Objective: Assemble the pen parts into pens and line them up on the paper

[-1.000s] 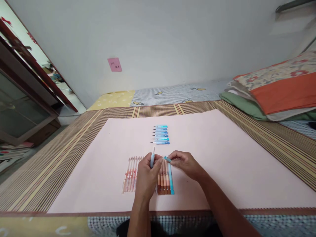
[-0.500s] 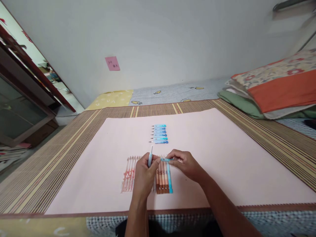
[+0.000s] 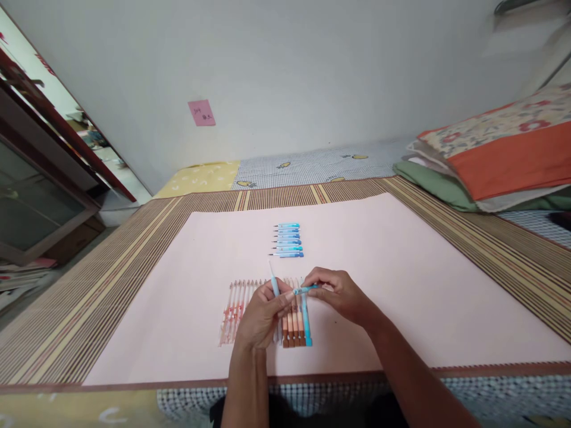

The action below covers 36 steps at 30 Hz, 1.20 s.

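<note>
My left hand (image 3: 259, 312) is closed round a light blue pen body (image 3: 273, 282) whose thin tip points up and away. My right hand (image 3: 341, 292) pinches a small blue pen cap (image 3: 304, 289) just right of that pen. Under both hands lies a row of pens on the pink sheet (image 3: 401, 279): several clear pink ones (image 3: 236, 306) at the left, several brown-orange ones (image 3: 294, 324) and one blue pen (image 3: 306, 321) at the right. Farther away sits a neat stack of several blue pens (image 3: 289, 240).
The pink sheet lies on a striped woven mat (image 3: 111, 279). Folded bedding and an orange pillow (image 3: 504, 154) lie at the right. A glass-fronted cabinet (image 3: 35, 196) stands at the left, and a pink note (image 3: 201, 112) is stuck on the wall.
The pen in my left hand has tilted so its tip leans left. My right hand has turned the cap sideways, close to the pen. The camera shifted slightly.
</note>
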Tool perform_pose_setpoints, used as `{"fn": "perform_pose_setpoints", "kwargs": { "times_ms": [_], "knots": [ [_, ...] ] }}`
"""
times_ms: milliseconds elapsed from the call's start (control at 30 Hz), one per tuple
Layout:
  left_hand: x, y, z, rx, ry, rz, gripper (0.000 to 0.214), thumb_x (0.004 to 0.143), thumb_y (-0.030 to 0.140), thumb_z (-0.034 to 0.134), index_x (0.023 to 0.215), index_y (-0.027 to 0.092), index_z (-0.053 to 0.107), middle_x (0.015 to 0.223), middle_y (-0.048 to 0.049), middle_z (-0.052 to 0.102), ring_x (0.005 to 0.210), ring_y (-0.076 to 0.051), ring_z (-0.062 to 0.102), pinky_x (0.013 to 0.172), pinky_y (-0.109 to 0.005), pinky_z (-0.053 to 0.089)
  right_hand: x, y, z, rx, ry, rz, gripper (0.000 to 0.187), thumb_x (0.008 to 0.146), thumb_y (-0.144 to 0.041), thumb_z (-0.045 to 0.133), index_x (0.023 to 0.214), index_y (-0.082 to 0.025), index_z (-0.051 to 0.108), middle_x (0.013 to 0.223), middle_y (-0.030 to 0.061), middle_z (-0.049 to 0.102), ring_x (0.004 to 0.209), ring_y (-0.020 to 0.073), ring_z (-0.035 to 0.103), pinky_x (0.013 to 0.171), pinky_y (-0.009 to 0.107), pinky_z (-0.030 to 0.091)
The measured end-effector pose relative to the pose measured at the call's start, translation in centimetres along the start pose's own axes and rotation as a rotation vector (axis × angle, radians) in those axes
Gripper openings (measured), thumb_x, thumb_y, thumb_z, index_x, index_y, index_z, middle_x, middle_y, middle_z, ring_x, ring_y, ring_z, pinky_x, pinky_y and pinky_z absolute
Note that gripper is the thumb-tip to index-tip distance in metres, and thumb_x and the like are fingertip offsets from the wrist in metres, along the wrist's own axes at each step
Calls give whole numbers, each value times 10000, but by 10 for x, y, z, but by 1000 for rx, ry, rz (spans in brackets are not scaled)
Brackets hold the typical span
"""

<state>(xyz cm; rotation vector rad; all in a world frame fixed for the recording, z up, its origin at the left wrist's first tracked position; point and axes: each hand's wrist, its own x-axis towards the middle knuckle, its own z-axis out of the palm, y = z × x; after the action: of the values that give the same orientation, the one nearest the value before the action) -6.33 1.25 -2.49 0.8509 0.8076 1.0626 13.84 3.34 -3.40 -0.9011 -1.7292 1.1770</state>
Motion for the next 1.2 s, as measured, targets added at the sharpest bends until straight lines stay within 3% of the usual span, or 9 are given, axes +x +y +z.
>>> {"fn": "perform_pose_setpoints", "kwargs": {
  "times_ms": [300,600,700,833,1033,1200],
  "knots": [
    [2,-2,-1,-43,-64,-53,333,692,347,839,693,154,567,480,68,425,476,-61,319,534,-230,212,0,-3,-3,-61,-22,-25,128,905,-320,664,923,-230,753,912,45,694,874,209,628,801,322,465],
    [2,-6,6,-49,1,-14,346,659,348,844,742,165,563,499,84,398,471,-55,297,521,-221,200,0,-3,-2,-49,-2,-17,151,896,-353,672,925,-229,753,897,47,697,863,209,623,790,332,465],
    [2,-3,9,-5,52,47,333,694,387,822,785,168,588,531,77,412,489,-65,316,528,-223,245,2,9,1,114,21,62,181,858,-385,711,911,-214,734,880,47,699,845,201,611,772,332,471],
    [-1,3,9,201,125,148,337,820,494,702,882,169,642,608,51,453,532,-88,347,531,-227,282,7,28,8,544,168,198,261,806,-454,749,895,-219,680,868,33,675,752,158,581,703,308,465],
    [-5,5,5,556,171,193,453,951,568,456,993,181,686,665,13,505,605,-141,424,598,-262,347,11,31,11,733,189,251,213,785,-366,767,897,-207,680,758,11,606,683,135,517,618,268,413],
    [-3,3,4,597,161,183,423,918,567,519,974,186,695,646,17,488,609,-159,435,594,-267,335,12,32,20,964,218,247,180,769,-356,739,823,-225,628,682,-15,480,581,124,403,490,251,324]
  ]
}}
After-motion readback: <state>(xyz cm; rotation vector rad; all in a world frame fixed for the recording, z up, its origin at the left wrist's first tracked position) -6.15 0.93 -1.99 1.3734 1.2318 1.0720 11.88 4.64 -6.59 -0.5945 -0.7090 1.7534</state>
